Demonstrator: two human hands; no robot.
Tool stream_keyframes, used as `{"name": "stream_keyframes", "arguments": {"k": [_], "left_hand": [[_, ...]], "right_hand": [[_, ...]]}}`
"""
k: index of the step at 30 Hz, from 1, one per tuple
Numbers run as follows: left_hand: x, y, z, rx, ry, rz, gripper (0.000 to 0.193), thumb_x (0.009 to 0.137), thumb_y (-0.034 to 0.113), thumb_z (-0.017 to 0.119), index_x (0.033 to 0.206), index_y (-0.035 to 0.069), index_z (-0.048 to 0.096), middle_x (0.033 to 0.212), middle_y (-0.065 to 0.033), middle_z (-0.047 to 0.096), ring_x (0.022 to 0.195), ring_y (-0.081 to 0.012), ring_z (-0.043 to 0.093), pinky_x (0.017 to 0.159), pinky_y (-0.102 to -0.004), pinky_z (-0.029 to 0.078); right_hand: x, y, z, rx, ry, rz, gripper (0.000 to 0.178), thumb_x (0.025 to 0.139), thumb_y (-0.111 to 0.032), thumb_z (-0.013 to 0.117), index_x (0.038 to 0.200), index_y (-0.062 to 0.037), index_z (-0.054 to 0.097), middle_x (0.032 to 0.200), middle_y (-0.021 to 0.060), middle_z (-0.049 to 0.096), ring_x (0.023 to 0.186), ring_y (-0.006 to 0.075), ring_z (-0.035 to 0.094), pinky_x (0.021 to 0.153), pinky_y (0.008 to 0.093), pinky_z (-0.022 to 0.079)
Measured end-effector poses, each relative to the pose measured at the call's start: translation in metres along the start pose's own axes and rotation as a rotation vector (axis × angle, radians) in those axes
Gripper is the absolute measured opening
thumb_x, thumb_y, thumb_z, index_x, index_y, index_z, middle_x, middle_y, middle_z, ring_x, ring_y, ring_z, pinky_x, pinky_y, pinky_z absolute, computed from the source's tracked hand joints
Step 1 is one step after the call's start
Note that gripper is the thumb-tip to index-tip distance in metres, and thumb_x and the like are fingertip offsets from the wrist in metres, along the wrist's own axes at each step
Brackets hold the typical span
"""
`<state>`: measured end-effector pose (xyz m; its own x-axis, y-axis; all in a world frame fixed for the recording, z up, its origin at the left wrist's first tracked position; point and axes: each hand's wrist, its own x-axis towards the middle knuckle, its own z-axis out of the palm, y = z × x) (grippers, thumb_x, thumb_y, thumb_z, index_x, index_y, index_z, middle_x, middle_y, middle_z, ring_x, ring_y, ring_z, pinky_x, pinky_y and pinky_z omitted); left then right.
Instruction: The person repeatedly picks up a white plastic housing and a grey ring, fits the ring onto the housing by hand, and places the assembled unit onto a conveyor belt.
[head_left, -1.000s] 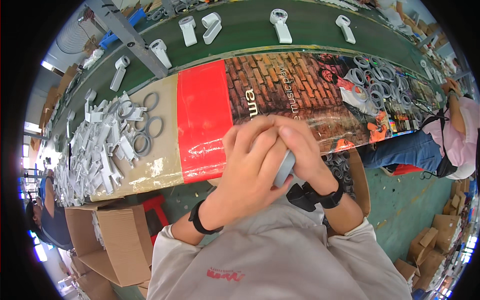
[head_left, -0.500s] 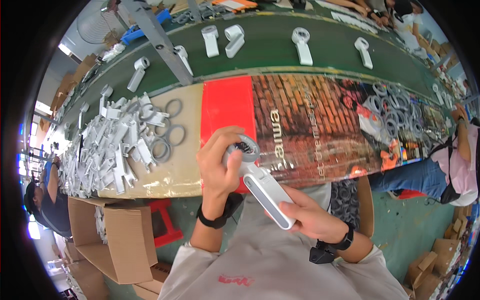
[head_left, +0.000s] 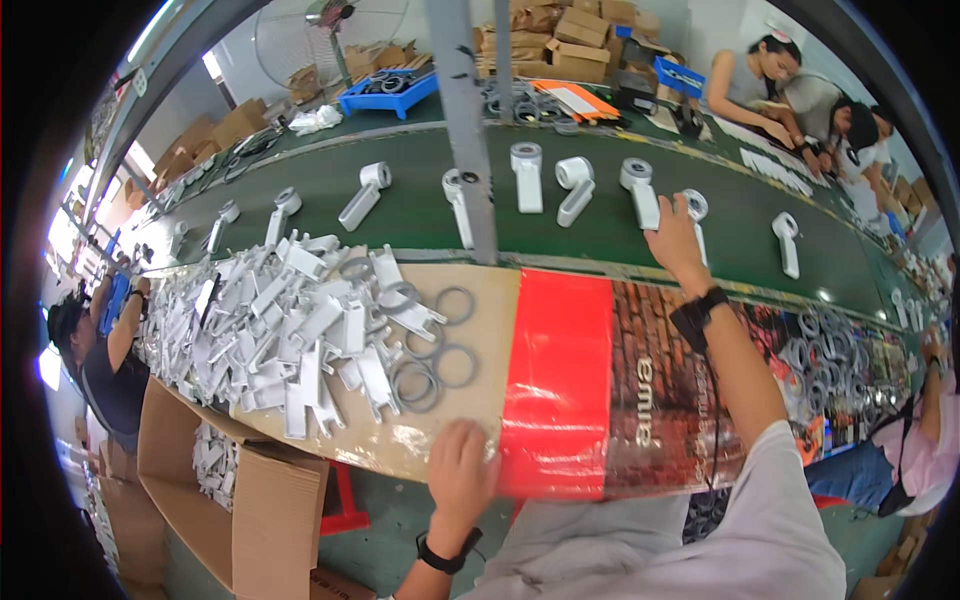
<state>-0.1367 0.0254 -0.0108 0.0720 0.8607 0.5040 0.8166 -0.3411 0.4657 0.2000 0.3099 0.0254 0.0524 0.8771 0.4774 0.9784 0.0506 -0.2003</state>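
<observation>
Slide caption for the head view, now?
Right hand over the green conveyor, at a white ring-headed handle; left hand by the worktable edge, near loose gray rings.

Earlier held two-handed at mid-frame, the device (head_left: 640, 197) is now on the belt (head_left: 325, 172), upper right; the right grip (head_left: 678, 244) touches its handle, the left grip (head_left: 462, 470) has moved off it to lower centre.

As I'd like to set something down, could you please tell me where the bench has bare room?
The red panel and the tan strip between it and the grey rings look bare, with the left hand at their near edge. Crowded: the bench's left, under white parts, and its right, under more rings.
</observation>
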Motion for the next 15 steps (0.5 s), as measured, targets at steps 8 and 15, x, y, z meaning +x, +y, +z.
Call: {"name": "stream_keyframes", "arguments": {"k": [8,15], "left_hand": [[0.005,0.003,0.001,0.018,0.108,0.014,0.030,0.058,0.006,0.065,0.088,0.004,0.062,0.099,-0.0155,0.060,0.091,-0.0352,0.059,0.076,-0.0411,0.048],[0.001,0.007,0.009,0.041,0.098,-0.006,0.016,0.062,0.010,0.066,0.079,0.010,0.064,0.093,-0.0070,0.062,0.089,-0.0278,0.060,0.073,-0.0361,0.047]], "right_hand": [[0.107,-0.161,0.059,0.304,-0.507,-0.713,0.036,0.082,-0.014,0.056,0.117,-0.0107,0.058,0.092,0.0197,0.064,0.085,0.0399,0.060,0.075,0.0430,0.049],[0.096,-0.193,0.162,0.668,-0.590,-0.772,0.050,0.080,-0.036,0.063,0.123,-0.0124,0.053,0.098,0.0194,0.061,0.096,0.0274,0.058,0.082,0.0374,0.046]]}}
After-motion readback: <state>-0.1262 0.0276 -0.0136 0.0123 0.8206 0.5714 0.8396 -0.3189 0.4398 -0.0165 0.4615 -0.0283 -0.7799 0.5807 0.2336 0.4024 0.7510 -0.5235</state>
